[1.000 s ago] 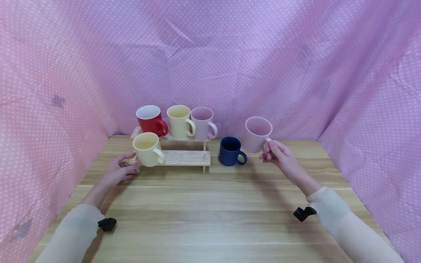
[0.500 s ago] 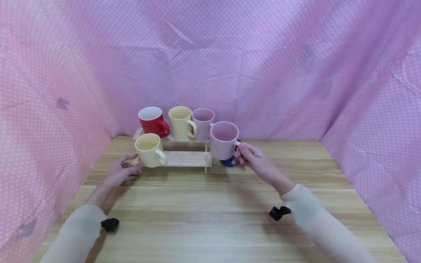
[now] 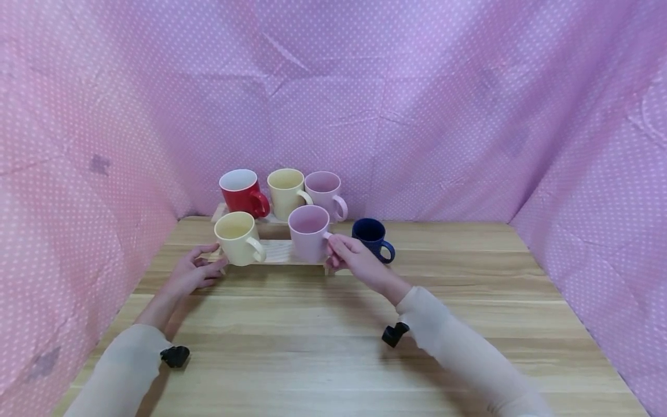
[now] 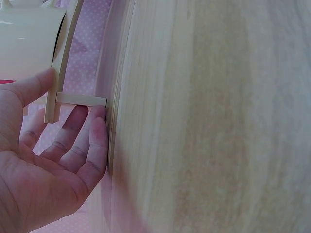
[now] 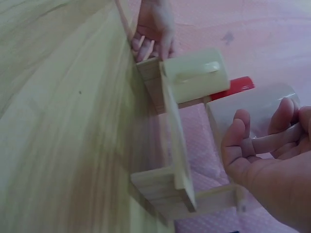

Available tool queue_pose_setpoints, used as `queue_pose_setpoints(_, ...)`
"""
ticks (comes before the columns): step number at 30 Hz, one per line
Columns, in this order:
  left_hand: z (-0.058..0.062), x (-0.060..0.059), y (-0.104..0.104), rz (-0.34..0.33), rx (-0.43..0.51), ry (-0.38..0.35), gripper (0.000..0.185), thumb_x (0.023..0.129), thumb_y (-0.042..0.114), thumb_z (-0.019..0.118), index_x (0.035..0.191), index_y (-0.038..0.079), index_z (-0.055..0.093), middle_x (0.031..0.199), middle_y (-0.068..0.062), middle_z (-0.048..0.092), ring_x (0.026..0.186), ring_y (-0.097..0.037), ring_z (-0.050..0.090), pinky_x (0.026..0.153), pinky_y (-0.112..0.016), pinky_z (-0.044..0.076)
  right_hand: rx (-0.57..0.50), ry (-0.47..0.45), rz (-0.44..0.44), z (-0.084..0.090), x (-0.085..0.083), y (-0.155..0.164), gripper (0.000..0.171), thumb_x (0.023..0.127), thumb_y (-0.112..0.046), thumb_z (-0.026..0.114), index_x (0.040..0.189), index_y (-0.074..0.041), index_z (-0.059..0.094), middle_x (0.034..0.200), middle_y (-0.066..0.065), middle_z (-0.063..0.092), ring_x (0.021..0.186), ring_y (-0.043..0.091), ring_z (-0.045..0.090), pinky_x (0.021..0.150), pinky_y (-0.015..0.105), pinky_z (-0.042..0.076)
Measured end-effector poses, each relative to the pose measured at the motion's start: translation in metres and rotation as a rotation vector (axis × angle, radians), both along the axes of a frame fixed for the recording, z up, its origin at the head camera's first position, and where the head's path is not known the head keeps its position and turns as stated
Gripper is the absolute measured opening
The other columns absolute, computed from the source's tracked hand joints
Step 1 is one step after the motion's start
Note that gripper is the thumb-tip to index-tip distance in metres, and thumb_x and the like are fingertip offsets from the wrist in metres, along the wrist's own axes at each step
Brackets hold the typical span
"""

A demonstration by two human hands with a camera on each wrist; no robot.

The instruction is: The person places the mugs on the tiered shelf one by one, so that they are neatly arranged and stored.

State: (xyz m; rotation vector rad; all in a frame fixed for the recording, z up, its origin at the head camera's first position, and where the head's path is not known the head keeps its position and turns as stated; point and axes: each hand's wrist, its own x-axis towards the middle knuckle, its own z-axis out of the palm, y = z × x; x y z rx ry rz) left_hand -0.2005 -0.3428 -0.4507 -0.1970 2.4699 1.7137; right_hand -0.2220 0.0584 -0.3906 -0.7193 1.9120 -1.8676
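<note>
My right hand [image 3: 354, 258] pinches the handle of a pink mug [image 3: 308, 234], held upright over the right part of a two-tier wooden rack's [image 3: 276, 250] lower shelf. A gap shows between the mug's base and the shelf [image 5: 177, 138] in the right wrist view. At the rack's left end, my left hand [image 3: 193, 271] holds the lower shelf, thumb at the board's edge and fingers by the leg [image 4: 80, 99] below. A cream mug [image 3: 237, 238] stands on the lower shelf close by that hand.
On the upper shelf stand a red mug [image 3: 241, 196] with a white inside, a second cream mug [image 3: 285, 191] and a second pink mug [image 3: 324, 191]. A dark blue mug [image 3: 370, 231] sits on the table right of the rack, partly behind my right hand. Pink dotted cloth [image 3: 333, 104] surrounds the table.
My right hand has carried the pink mug left, past the blue mug, and down to just over the lower shelf. The left hand stays at the rack's left end.
</note>
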Motion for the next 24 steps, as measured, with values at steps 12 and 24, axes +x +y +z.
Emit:
queue_pose_setpoints(12, -0.003, 0.001, 0.001, -0.002, -0.001, 0.001, 0.079, 0.087, 0.04, 0.069, 0.148, 0.009, 0.029, 0.108, -0.023, 0.062, 0.09, -0.021, 0.066, 0.078, -0.035, 0.055, -0.007, -0.067, -0.006, -0.029, -0.009, -0.044, 0.04, 0.104, -0.033, 0.038, 0.092, 0.004, 0.047, 0.07, 0.006, 0.046, 0.083, 0.032, 0.059, 0.073, 0.036, 0.054)
queue_pose_setpoints(24, 0.003, -0.001, 0.002, 0.007, -0.007, -0.014, 0.08, 0.086, 0.042, 0.069, 0.148, 0.01, 0.03, 0.111, -0.022, 0.06, 0.09, -0.02, 0.067, 0.079, -0.036, 0.055, -0.022, -0.015, 0.05, -0.023, -0.005, -0.059, 0.044, 0.107, -0.021, 0.029, 0.102, 0.021, 0.04, 0.071, 0.018, 0.043, 0.087, 0.058, 0.047, 0.071, 0.052, 0.048)
